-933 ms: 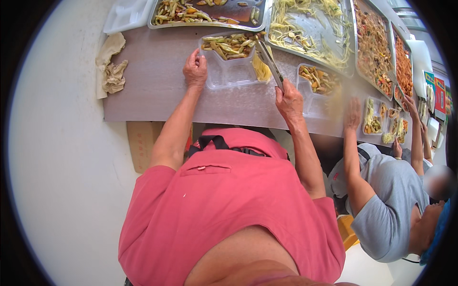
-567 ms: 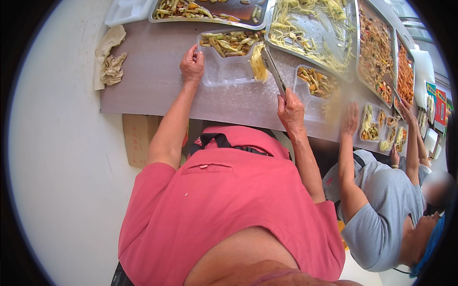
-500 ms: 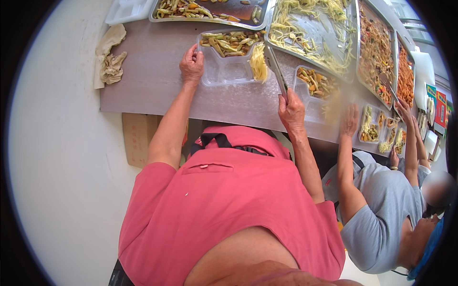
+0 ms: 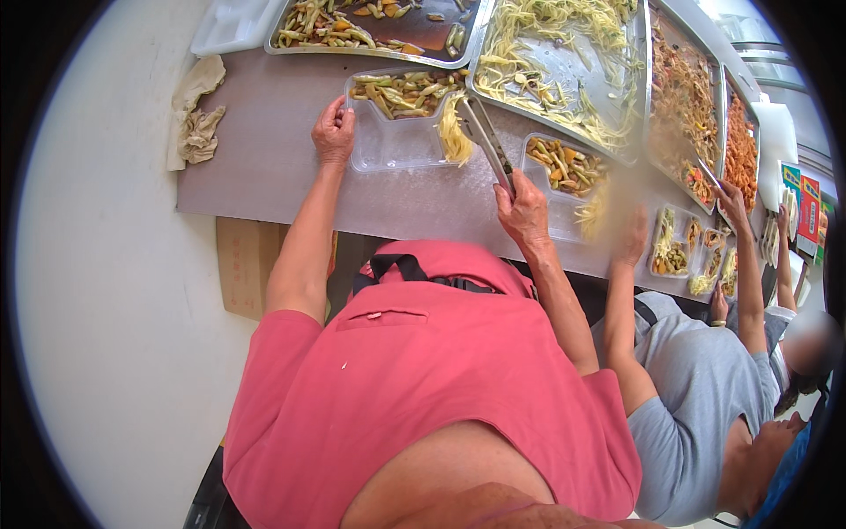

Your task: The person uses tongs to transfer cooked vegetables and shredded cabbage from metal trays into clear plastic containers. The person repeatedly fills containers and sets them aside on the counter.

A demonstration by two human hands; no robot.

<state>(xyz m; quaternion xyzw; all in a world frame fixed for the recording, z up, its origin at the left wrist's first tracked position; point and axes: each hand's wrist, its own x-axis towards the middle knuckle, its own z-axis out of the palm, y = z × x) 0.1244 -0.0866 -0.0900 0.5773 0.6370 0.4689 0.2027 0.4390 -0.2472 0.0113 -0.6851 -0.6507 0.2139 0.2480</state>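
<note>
We're at a long grey tabletop [image 4: 264, 167] w/ big steel trays along the far edge: one of mixed veg [image 4: 379, 22], one of pale shredded strips [image 4: 564, 62]. Just in front sits our clear compartment box [image 4: 397, 123], veg already in its back section.

Our left hand [image 4: 333, 132] is clamped on the box's left rim, fingers curled over the edge. Our right hand [image 4: 522, 207] is closed round the handles of steel tongs [image 4: 487, 141], whose tips pinch a clump of the pale strips [image 4: 454, 137] right at the box's right wall, hanging half over it.

Risks, as we judge them: the clump looks loose and dangly, so if the squeeze slackens, strands prob drop on the tabletop or straddle the wall instead of landing inside. The box is light plastic; a push from the tongs could skid or tip it if the left hand lets go. A co-worker's arm [image 4: 617, 300] is close on our right beside a second filled box [image 4: 564, 167], so a wide swing could bump it.
</note>
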